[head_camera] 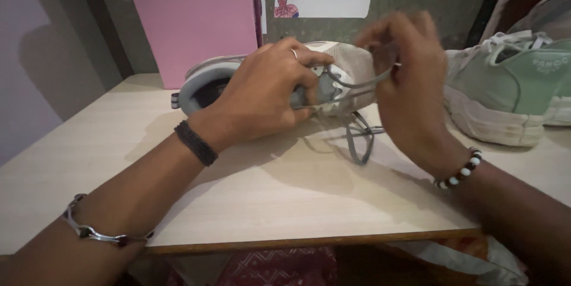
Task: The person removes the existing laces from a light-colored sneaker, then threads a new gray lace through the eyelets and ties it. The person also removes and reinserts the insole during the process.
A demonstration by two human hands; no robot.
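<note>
A grey sneaker [348,69] lies on its side on the pale wooden desk [267,191], toward twelve o'clock. The left hand [264,92] clamps over the shoe's middle, fingers curled around the upper, a ring on one finger. The right hand [407,77], at the shoe's three o'clock side, pinches a grey lace [363,80] drawn taut from the eyelets, while loose lace ends [358,140] trail onto the desk at six o'clock of the shoe. A mint-green sneaker [511,92] sits upright farther toward three o'clock, apart from the hands. A pink board [190,18] stands behind, at eleven o'clock.
</note>
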